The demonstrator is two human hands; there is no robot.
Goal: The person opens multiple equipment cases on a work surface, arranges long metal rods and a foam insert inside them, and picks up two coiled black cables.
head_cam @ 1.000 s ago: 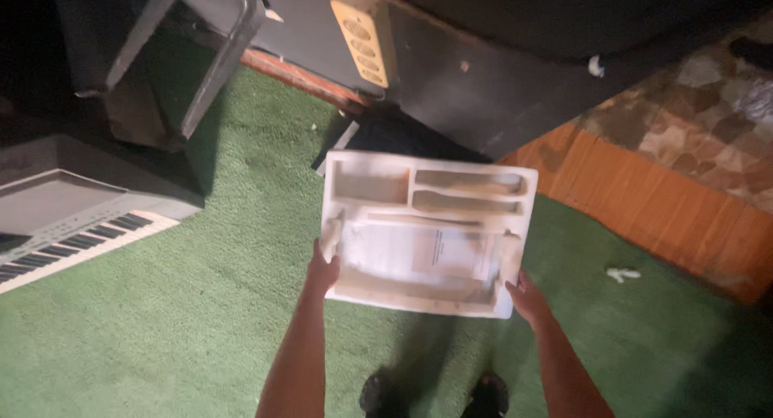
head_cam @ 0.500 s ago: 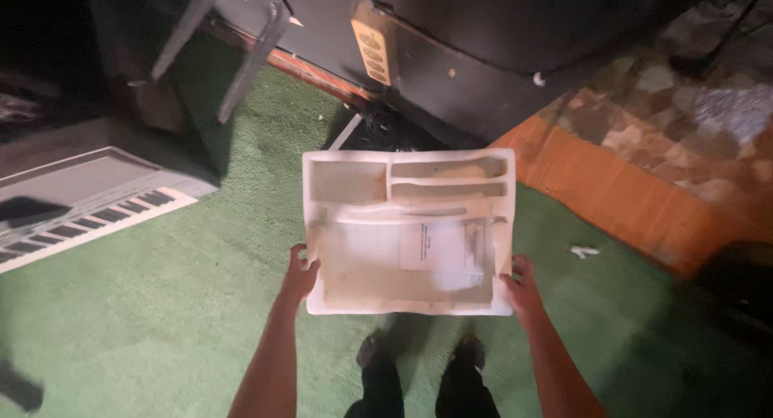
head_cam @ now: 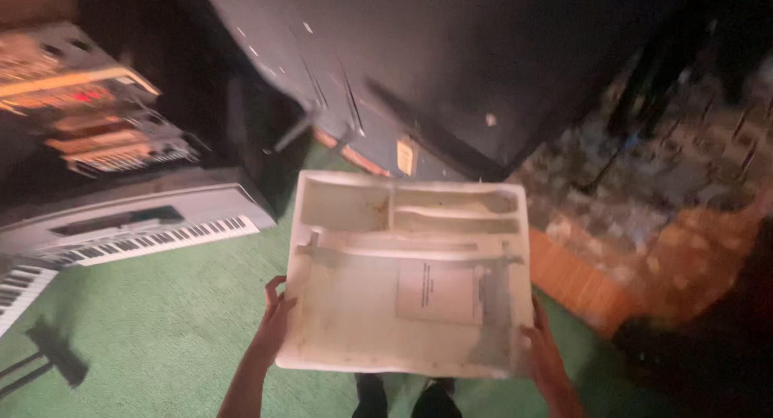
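From the head camera, both hands hold a white moulded foam tray (head_cam: 407,277) out in front, flat and level above the green carpet (head_cam: 153,321). The left hand (head_cam: 274,321) grips its left edge, fingers (head_cam: 275,293) curled up over the rim; the right hand (head_cam: 543,357) clasps the lower right corner. A paper sheet (head_cam: 439,293) lies in the tray's large compartment. A silver keyboard (head_cam: 137,229) stands to the left, a dark cabinet (head_cam: 451,72) beyond, and the person's shoes (head_cam: 403,398) show beneath the tray
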